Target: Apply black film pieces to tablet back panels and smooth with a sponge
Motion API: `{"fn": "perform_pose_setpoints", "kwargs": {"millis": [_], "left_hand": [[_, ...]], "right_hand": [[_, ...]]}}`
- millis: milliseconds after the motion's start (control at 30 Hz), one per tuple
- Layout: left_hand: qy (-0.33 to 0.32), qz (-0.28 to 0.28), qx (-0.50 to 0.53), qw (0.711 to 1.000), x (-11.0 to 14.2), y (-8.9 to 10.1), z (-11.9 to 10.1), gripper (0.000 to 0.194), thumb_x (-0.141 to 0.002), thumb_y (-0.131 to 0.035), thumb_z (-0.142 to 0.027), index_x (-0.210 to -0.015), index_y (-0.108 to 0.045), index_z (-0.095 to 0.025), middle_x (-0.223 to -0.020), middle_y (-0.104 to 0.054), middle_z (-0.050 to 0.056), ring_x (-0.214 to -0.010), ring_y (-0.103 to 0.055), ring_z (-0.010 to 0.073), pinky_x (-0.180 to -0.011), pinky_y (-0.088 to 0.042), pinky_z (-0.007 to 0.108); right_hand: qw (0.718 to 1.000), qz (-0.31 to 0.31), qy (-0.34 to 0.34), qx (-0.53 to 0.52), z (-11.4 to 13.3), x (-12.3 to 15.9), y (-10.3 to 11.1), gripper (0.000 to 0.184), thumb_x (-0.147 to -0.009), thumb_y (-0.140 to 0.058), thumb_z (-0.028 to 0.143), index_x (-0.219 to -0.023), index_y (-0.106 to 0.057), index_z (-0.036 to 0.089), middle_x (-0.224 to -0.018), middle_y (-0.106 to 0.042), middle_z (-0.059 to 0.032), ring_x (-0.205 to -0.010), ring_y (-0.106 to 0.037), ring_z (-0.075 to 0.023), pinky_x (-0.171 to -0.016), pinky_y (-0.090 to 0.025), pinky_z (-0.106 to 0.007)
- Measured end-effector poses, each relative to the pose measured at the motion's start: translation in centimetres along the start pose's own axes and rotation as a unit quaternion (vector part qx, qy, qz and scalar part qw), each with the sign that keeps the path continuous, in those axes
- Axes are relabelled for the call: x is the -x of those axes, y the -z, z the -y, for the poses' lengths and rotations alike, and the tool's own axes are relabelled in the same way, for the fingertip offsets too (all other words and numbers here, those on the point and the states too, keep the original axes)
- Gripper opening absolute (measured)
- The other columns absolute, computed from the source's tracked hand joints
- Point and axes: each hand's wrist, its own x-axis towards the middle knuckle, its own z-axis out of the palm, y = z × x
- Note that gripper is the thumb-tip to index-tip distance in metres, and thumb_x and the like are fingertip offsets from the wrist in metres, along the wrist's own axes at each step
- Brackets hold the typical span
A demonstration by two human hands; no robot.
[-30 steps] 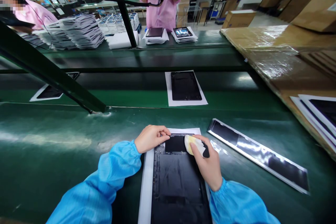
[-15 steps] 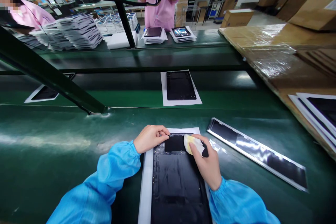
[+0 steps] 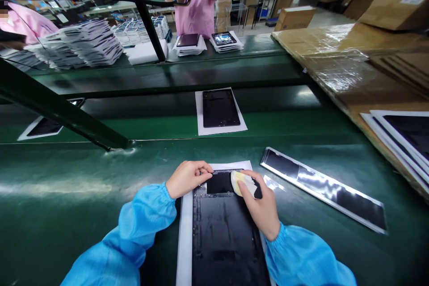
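Observation:
An opened tablet with its dark inside facing up lies on a white foam sheet in front of me. Near its top edge sits a smooth black rectangular sticker. My left hand has its thumb and fingers pinched together at the sticker's upper left corner; whatever they pinch is hidden. My right hand is closed around a crumpled white and yellowish cloth, which presses on the sticker's right end. Something black shows beneath those right fingers.
A long silver-edged black strip lies to the right. Beyond the tablet, another tablet rests on white sheeting. A green metal post slants across the left. Cardboard and stacked panels border the right. A person in pink stands opposite.
The view has shifted slightly, so the surroundings sit a little further left. Both my hands keep their places on the tablet. The person opposite has lowered their hands, now holding something pale.

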Motion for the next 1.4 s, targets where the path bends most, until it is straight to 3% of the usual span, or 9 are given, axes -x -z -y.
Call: {"fn": "perform_pose_setpoints", "kwargs": {"millis": [400, 933, 1100, 1400], "left_hand": [[0.005, 0.009, 0.036, 0.999, -0.1, 0.0, 0.2, 0.024, -0.076, -0.058, -0.033, -0.089, -0.071, -0.018, -0.070, -0.066, -0.001, -0.054, -0.051, 0.0094, -0.054, -0.040, 0.019], [-0.003, -0.003, 0.004, 1.000, 0.0, 0.0, 0.0, 0.023, -0.078, -0.057, -0.034, -0.088, -0.071, -0.019, -0.070, -0.066, -0.002, -0.055, -0.051, 0.0100, -0.055, -0.040, 0.020], [-0.003, -0.001, -0.002, 1.000, 0.0, 0.1, -0.2, 0.022, -0.078, -0.056, -0.031, -0.089, -0.071, -0.020, -0.070, -0.066, -0.002, -0.055, -0.052, 0.0097, -0.055, -0.039, 0.020], [-0.016, -0.019, -0.119, 0.993, 0.4, -0.1, -1.1, 0.017, -0.078, -0.063, -0.027, -0.094, -0.069, -0.024, -0.079, -0.067, -0.005, -0.058, -0.054, 0.0093, -0.059, -0.038, 0.021]], "right_hand": [[1.000, 0.002, -0.004, 0.004, 0.0, 0.0, 0.0, 0.021, -0.089, -0.055, 0.037, -0.102, -0.061, 0.021, -0.097, -0.069, -0.0044, -0.090, -0.065, -0.0230, -0.074, -0.053, -0.030], [1.000, 0.006, 0.009, 0.016, 0.2, 0.0, 0.0, 0.019, -0.090, -0.054, 0.035, -0.102, -0.060, 0.022, -0.098, -0.069, -0.0036, -0.092, -0.066, -0.0230, -0.077, -0.053, -0.030], [0.999, 0.021, 0.021, 0.037, 0.4, 0.1, 0.0, 0.018, -0.090, -0.052, 0.034, -0.102, -0.060, 0.022, -0.098, -0.069, -0.0030, -0.090, -0.067, -0.0227, -0.071, -0.054, -0.028], [0.997, 0.028, 0.044, 0.060, 0.3, 0.0, 0.0, 0.017, -0.092, -0.050, 0.034, -0.103, -0.058, 0.023, -0.098, -0.069, -0.0020, -0.086, -0.068, -0.0213, -0.066, -0.053, -0.026]]}}
